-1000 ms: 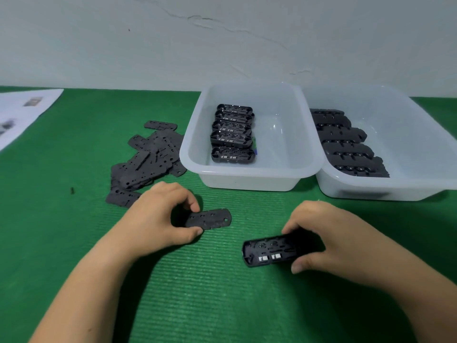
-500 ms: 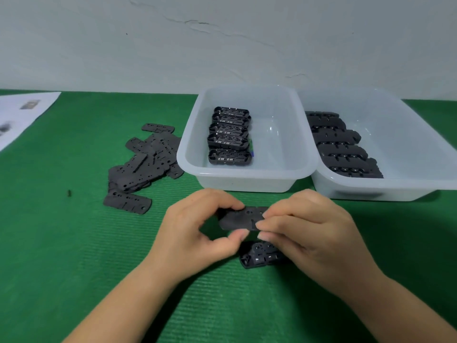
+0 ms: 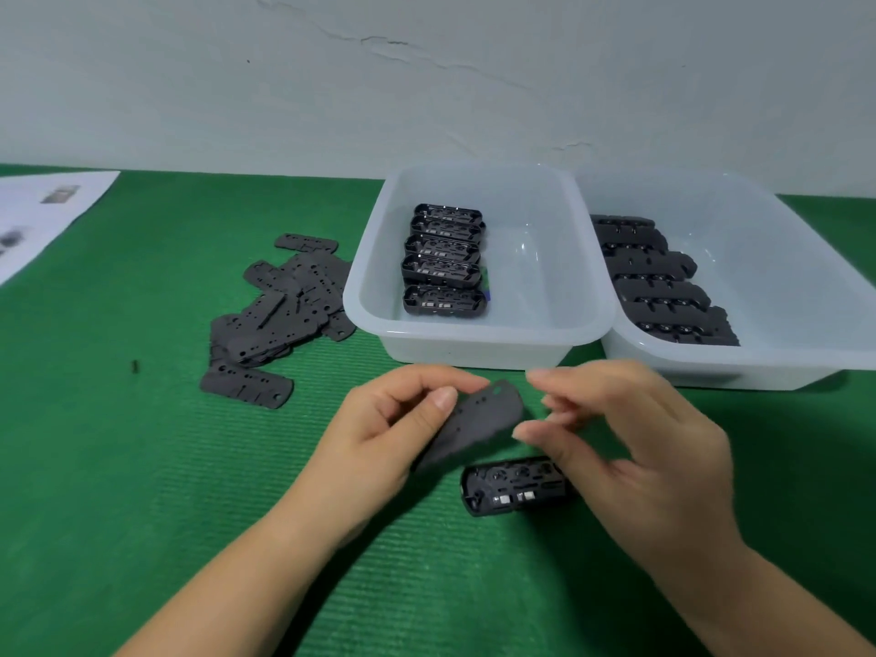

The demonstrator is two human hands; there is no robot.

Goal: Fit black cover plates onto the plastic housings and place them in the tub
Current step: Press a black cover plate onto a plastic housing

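My left hand (image 3: 388, 429) pinches a dark grey cover plate (image 3: 479, 422) between thumb and fingers and holds it tilted in the air. My right hand (image 3: 630, 443) hovers just right of the plate with loosely bent, blurred fingers and holds nothing. Below them a black plastic housing (image 3: 514, 486) lies open side up on the green mat, partly hidden by my right hand. A pile of loose cover plates (image 3: 279, 315) lies to the left. The left white tub (image 3: 479, 343) holds a row of several housings (image 3: 443, 263).
A second white tub (image 3: 758, 367) at the right holds several black parts (image 3: 663, 286). A white printed sheet (image 3: 42, 215) lies at the far left. A small dark speck (image 3: 135, 366) sits on the mat. A grey wall runs behind the table.
My right hand has let go of the plate and moved slightly right. My left hand has turned the plate to a steeper tilt.
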